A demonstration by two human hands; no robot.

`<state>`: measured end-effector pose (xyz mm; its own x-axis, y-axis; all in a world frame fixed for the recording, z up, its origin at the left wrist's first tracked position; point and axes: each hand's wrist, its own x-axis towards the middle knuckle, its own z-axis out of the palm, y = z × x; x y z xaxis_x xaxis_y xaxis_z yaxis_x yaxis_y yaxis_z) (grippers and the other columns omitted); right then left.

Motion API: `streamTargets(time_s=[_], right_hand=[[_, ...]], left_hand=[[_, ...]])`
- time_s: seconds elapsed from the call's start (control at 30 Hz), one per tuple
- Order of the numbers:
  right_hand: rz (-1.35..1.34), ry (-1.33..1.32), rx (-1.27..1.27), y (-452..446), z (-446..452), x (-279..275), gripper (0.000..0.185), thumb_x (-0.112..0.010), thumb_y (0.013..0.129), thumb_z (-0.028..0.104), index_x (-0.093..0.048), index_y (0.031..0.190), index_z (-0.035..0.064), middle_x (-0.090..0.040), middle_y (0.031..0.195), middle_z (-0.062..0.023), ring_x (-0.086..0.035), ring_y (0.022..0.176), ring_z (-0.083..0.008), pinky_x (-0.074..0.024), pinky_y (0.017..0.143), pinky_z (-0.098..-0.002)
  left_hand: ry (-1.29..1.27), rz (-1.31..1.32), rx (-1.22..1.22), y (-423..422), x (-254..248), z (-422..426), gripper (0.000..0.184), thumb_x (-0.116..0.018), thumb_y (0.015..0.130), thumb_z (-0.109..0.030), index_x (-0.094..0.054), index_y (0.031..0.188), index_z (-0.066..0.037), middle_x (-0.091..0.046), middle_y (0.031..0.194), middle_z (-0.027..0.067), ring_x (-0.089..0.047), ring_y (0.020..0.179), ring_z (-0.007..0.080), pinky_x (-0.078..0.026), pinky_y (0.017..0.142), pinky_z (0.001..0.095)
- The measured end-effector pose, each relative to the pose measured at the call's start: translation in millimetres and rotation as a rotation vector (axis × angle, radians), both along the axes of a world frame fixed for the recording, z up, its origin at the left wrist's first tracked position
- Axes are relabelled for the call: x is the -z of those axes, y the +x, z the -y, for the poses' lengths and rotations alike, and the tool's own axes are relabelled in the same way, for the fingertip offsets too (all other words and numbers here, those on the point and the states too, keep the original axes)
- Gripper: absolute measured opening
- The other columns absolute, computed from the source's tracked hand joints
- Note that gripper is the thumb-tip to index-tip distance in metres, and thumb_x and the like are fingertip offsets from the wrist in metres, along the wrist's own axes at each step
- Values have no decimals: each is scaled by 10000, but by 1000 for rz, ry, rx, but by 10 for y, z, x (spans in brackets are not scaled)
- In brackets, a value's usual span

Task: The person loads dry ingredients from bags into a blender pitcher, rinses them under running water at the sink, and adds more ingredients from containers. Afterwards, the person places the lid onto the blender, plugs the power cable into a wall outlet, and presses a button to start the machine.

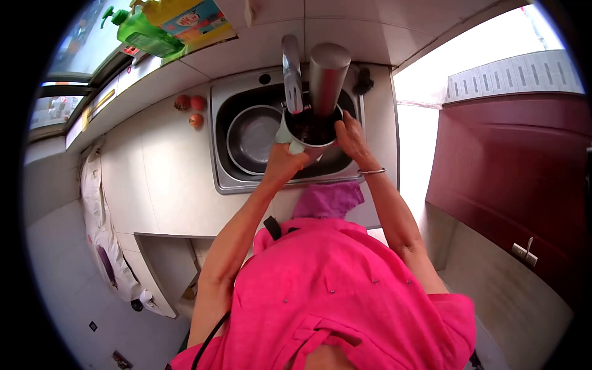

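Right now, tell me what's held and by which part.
A pale container: the left grip holds its near-left side, the right grip its right side at the rim.

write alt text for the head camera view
A person's left hand and right hand hold a pale-rimmed container, dark inside, below the faucet over a metal sink. A round metal pan sits in the sink; three reddish fruits lie on the counter beside it; a purple cloth lies in front.

One pot (317,150), three red fruits (196,120)
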<state>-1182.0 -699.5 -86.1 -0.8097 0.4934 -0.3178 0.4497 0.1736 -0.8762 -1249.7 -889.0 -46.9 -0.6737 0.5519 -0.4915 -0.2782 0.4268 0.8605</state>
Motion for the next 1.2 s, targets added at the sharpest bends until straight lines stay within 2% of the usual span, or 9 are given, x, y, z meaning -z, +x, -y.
streamTargets(time_s=[0.17,0.33,0.53,0.63,0.73,0.83,0.97,1.1,1.2], right_hand=[[-30,-159,48,60,184,235,375,-433,831,196,-531,1081,-67,-640,798,-239,-656,686,-317,-513,667,-411],[-101,-487,-22,49,-265,459,377,-474,950,272,-588,1154,-24,-681,1021,-112,-649,924,-222,-504,809,-368],[-223,439,-455,-550,-807,296,286,-518,915,206,-649,1098,30,-669,1082,-177,-654,978,-310,-501,818,-397],[71,590,-677,-898,-864,671,245,-533,894,186,-653,1069,63,-652,1081,-212,-630,1008,-359,-497,820,-424],[-347,456,-695,-1050,-865,1207,244,-574,878,223,-653,1054,73,-655,1082,-199,-627,1015,-358,-489,852,-423],[-349,217,-720,-1081,-807,1057,292,-637,842,243,-647,1080,75,-654,1103,-189,-617,1048,-353,-478,890,-408],[-348,74,-736,-1094,-781,1025,349,-755,780,137,-657,1111,82,-651,1085,-75,-604,1016,-167,-485,888,-330],[-401,70,-724,-1045,-712,775,355,-764,768,135,-658,1103,82,-650,1082,-74,-602,1014,-175,-483,888,-336],[-367,150,-711,-1036,-700,753,380,-721,782,239,-636,1118,82,-645,1121,-142,-601,1060,-289,-475,903,-373]], left_hand=[[-116,-98,52,-87,83,191,128,-630,666,-118,-604,638,4,-555,549,15,-499,510,76,-372,461,260],[-96,-1,15,-94,140,288,171,-644,654,-127,-616,673,40,-572,566,36,-512,524,86,-389,467,255],[-130,-58,95,-72,100,253,186,-652,655,-132,-629,693,49,-584,578,46,-530,540,88,-418,485,267],[-141,-77,127,-92,45,224,189,-647,660,-136,-625,690,48,-589,583,46,-535,547,86,-420,491,268],[-125,-74,110,-95,44,222,194,-647,662,-144,-618,680,47,-587,580,41,-536,553,84,-423,499,270],[-178,-77,118,-114,-1,229,197,-646,663,-145,-617,679,50,-584,576,40,-533,553,82,-421,499,269],[-179,-89,129,-137,-39,235,213,-648,660,-148,-616,688,61,-576,565,43,-522,543,79,-413,488,270],[-159,-82,114,-131,-155,204,227,-652,655,-154,-614,691,66,-569,556,43,-511,537,78,-405,477,270],[-159,-87,128,-126,-148,211,227,-652,654,-155,-614,691,65,-568,558,40,-507,540,76,-402,479,267]])
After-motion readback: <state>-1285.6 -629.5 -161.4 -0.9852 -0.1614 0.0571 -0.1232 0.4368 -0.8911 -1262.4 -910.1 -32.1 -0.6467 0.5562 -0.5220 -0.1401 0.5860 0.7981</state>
